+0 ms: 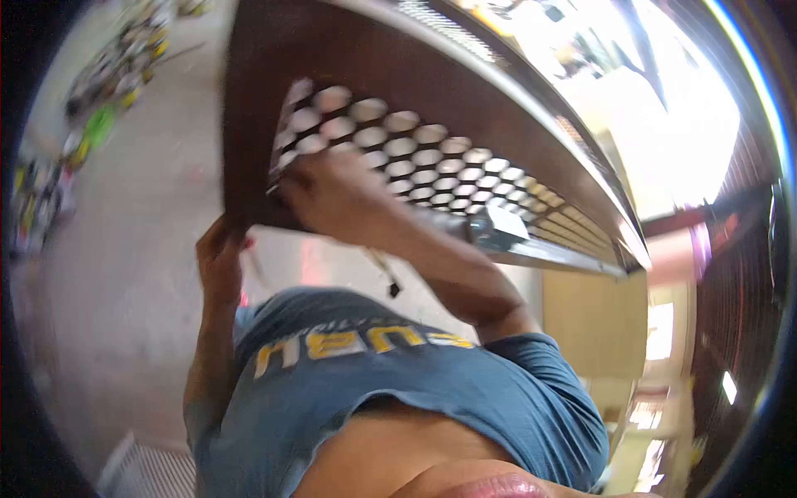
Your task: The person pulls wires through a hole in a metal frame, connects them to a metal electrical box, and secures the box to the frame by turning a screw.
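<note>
1. Grey floor (158, 174): below both grips, running out to the left; cluttered items (100, 124) along its far left side.
2. Brown panel (266, 50): main item, above and ahead of both grips, tilted. Left grip (222, 249) has fingers curled on its lower left corner.
3. Blue shirt (398, 369): nearer the wearer than both grips.
4. Mesh section (423, 158): round holes, set in the panel. Right grip (307, 187) is at its lower left end; blurred, can't tell if clenched or only touching.
5. White boxy part (505, 222): right of right grip, by panel's lower edge, just beside the forearm.
</note>
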Available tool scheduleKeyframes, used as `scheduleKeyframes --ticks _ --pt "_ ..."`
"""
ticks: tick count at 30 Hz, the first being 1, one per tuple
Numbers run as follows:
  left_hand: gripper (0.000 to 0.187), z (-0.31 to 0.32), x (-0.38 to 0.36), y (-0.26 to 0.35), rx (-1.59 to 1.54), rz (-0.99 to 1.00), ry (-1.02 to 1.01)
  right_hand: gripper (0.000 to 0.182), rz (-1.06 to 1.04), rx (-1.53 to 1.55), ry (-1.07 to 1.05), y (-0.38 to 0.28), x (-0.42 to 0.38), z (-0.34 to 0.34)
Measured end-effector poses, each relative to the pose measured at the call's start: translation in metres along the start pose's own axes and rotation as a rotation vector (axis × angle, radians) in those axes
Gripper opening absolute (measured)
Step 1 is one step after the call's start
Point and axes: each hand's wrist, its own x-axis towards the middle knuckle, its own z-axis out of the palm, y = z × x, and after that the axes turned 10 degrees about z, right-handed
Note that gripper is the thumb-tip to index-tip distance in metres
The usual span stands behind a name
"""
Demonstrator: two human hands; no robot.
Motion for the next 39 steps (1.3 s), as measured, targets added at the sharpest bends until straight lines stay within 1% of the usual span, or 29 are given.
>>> scheduleKeyframes --ticks 1,2,3,4,5,6,7,9,10,12,13,15,16,18,20,21,22,23,24,25,27,28,30,31,33,34,36,37,39 --pt "0.018 -0.004 0.002 0.008 0.198 0.098 -0.047 0.030 -0.104 -0.005 0.003 0.018 0.009 0.013" --pt "0.018 -0.003 0.001 0.021 0.466 0.158 -0.022 0.026 0.020 0.056 -0.045 0.005 -0.001 0.002" --pt "0.017 -0.002 0.000 0.035 0.733 0.204 -0.008 0.029 -0.056 0.079 -0.006 0.013 0.003 0.006" --pt "0.015 -0.007 -0.001 0.044 0.882 0.316 0.035 0.024 0.019 0.119 -0.090 0.008 0.000 -0.003" --pt "0.012 -0.008 -0.004 0.054 1.025 0.431 0.061 0.025 -0.017 0.182 -0.048 0.019 0.003 0.004" --pt "0.011 -0.002 -0.007 0.072 0.955 0.451 0.079 0.025 0.098 0.239 -0.140 0.018 0.004 -0.001" --pt "0.011 0.006 -0.011 0.082 0.956 0.441 0.107 0.025 0.081 0.223 -0.157 0.020 0.005 -0.003" --pt "0.011 0.021 -0.021 0.094 0.606 0.461 -0.029 0.025 0.125 0.401 -0.191 0.023 0.006 -0.002" --pt "0.011 0.024 -0.022 0.092 0.607 0.458 -0.014 0.024 0.119 0.402 -0.196 0.021 0.006 -0.002" --pt "0.022 0.034 -0.016 0.079 0.599 0.503 -0.164 0.024 0.115 0.390 -0.212 0.021 0.008 -0.001" --pt "0.022 0.037 -0.015 0.078 0.598 0.506 -0.154 0.024 0.112 0.381 -0.223 0.021 0.009 -0.001" --pt "0.038 0.043 -0.014 0.077 0.734 0.556 -0.220 0.023 0.072 0.306 -0.203 0.019 0.012 0.000" --pt "0.038 0.044 -0.014 0.073 0.734 0.556 -0.216 0.023 0.037 0.239 -0.177 0.018 0.013 0.001" --pt "0.048 0.046 -0.017 0.067 0.787 0.593 -0.221 0.023 0.059 0.220 -0.161 0.016 0.013 0.003" --pt "0.050 0.049 -0.019 0.064 0.806 0.553 -0.245 0.022 0.083 0.203 -0.138 0.018 0.014 0.004" --pt "0.052 0.049 -0.020 0.064 0.826 0.512 -0.268 0.026 0.071 0.173 -0.124 0.021 0.015 0.006" --pt "0.052 0.050 -0.022 0.065 0.826 0.513 -0.269 0.031 0.060 0.144 -0.110 0.022 0.015 0.006" --pt "0.047 0.051 -0.023 0.066 0.857 0.473 -0.311 0.031 0.061 0.144 -0.109 0.021 0.015 0.006" --pt "0.043 0.051 -0.023 0.066 0.888 0.433 -0.353 0.027 0.123 0.244 -0.121 0.017 0.014 0.005" --pt "0.043 0.050 -0.023 0.064 0.887 0.434 -0.354 0.024 0.185 0.344 -0.133 0.014 0.013 0.005" --pt "0.055 0.047 -0.021 0.053 0.817 0.599 -0.248 0.025 0.213 0.370 -0.154 0.013 0.012 0.003" --pt "0.055 0.046 -0.017 0.047 0.818 0.598 -0.244 0.026 0.241 0.394 -0.176 0.013 0.012 0.003" --pt "0.052 0.045 -0.008 0.042 0.750 0.829 -0.016 0.025 0.219 0.399 -0.165 0.014 0.012 0.005" --pt "0.052 0.045 -0.009 0.046 0.750 0.827 -0.014 0.025 0.202 0.405 -0.154 0.014 0.011 0.006" --pt "0.038 0.048 -0.011 0.056 0.825 0.802 -0.067 0.027 0.204 0.359 -0.125 0.013 0.008 0.006" --pt "0.038 0.049 -0.012 0.056 0.827 0.800 -0.065 0.029 0.204 0.313 -0.094 0.013 0.007 0.006" --pt "0.037 0.050 -0.013 0.056 0.937 0.748 -0.160 0.028 0.184 0.298 -0.060 0.014 0.006 0.008" --pt "0.037 0.050 -0.013 0.057 0.939 0.747 -0.162 0.027 0.166 0.283 -0.023 0.015 0.005 0.009" --pt "0.034 0.051 -0.014 0.059 0.920 0.757 -0.142 0.026 0.182 0.316 -0.048 0.019 0.005 0.009"
